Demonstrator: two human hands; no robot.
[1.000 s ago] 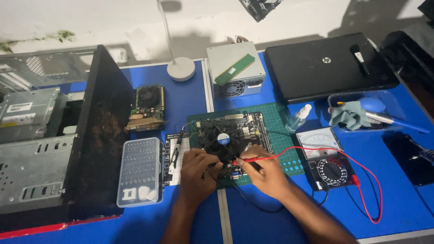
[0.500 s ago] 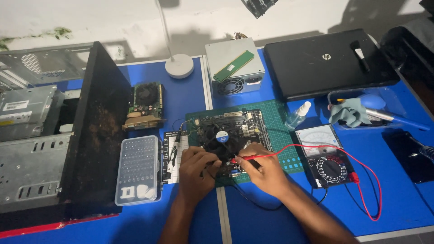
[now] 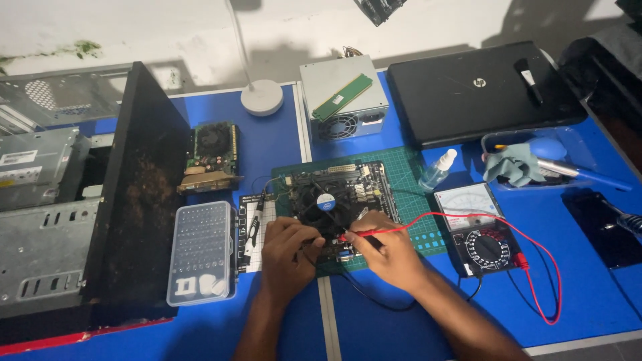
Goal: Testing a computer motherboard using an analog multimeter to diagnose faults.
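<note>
Surface: blue table (image 3: 588,294), one green mat (image 3: 408,167).
Motherboard (image 3: 341,194): one, on mat.
Left hand (image 3: 286,251): grasping black probe (image 3: 319,218).
Right hand (image 3: 388,251): grasping red probe (image 3: 374,232).
Multimeter (image 3: 481,230): one, right of mat.
Laptop (image 3: 481,90): one, closed.

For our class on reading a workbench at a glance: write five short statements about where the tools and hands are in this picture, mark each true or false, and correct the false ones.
1. The right hand holds a red probe over the motherboard. True.
2. The multimeter lies left of the motherboard. False: it lies to the right, on the blue table.
3. A green memory stick rests on the grey power supply. True.
4. The laptop is open. False: its lid is shut.
5. The left hand rests on the clear screwdriver bit case. False: it is at the motherboard's front edge, with the case further left.
</note>
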